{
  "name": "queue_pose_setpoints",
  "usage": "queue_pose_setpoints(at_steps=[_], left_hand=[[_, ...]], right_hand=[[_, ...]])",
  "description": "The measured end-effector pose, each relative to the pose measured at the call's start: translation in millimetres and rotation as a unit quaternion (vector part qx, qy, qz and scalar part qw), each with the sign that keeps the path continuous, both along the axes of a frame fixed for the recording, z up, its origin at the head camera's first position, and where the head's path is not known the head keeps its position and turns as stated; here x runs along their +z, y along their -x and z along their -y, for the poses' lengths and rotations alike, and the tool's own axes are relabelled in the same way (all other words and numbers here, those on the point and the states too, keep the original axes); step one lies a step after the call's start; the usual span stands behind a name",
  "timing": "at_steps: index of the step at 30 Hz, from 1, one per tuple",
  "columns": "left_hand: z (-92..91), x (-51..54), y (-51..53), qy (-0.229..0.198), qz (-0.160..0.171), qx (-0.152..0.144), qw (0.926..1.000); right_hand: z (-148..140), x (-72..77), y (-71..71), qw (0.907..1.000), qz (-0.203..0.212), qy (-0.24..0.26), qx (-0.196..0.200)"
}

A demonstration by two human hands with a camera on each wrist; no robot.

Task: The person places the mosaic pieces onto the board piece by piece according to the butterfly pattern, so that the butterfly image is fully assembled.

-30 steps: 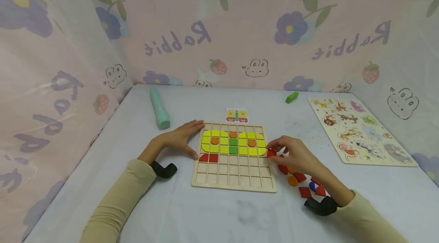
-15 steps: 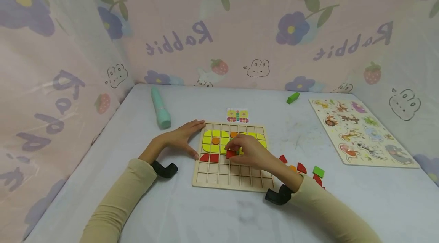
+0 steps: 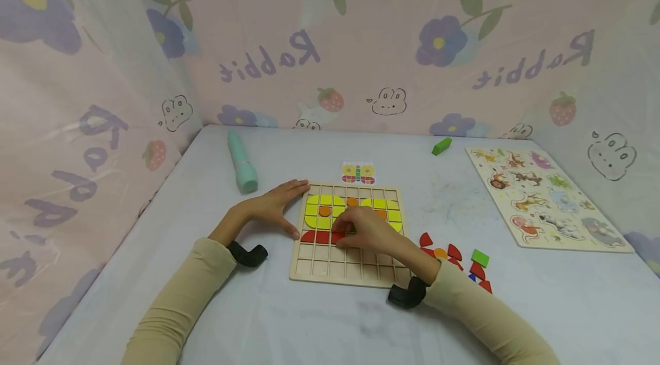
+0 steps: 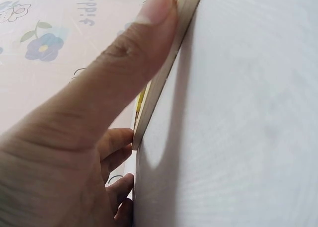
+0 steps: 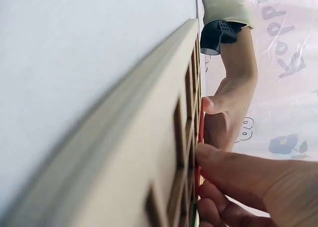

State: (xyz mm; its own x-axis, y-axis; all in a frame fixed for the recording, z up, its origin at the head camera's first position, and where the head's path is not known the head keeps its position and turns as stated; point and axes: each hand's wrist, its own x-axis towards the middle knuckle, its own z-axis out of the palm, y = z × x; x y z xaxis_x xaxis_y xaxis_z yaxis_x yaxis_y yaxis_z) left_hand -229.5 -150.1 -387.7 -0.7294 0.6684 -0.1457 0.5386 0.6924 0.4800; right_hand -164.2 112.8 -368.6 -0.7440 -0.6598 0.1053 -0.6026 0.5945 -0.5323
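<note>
A wooden grid board lies on the table, with yellow, orange and red pieces in its upper and middle cells. My left hand rests on the board's left edge, thumb and fingers spread apart; in the left wrist view the thumb lies along the wooden edge. My right hand pinches a red piece at the cell right of two red pieces. Its fingertips hide part of that piece and the green pieces. The right wrist view shows thumb and fingers low against the grid.
A small butterfly picture card lies behind the board. Loose red, orange, green and blue pieces are scattered to the right. Farther off are an animal puzzle board, a green block and a mint-coloured cylinder.
My right hand has moved left from the loose pieces at the board's right edge, carrying a red piece to the row with the red pieces. My left hand has stayed at the board's edge.
</note>
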Motion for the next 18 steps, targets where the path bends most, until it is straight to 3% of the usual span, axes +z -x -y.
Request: queue_pose_setpoints(at_steps=[5,10,18], left_hand=[[-0.3,-0.3,0.3,-0.001,0.0,-0.002,1.0],[-1.2,-0.8,0.9,-0.004,-0.003,-0.005,1.0],[0.1,0.9,-0.7,-0.003,0.004,-0.001,1.0]], right_hand=[[-2,-2.2,1.5,0.9999,0.002,0.009,0.011],[-13,9.3,-1.8,0.9996,-0.009,0.025,0.002],[-80,35.5,-10.6,0.9953,-0.07,0.06,-0.028]])
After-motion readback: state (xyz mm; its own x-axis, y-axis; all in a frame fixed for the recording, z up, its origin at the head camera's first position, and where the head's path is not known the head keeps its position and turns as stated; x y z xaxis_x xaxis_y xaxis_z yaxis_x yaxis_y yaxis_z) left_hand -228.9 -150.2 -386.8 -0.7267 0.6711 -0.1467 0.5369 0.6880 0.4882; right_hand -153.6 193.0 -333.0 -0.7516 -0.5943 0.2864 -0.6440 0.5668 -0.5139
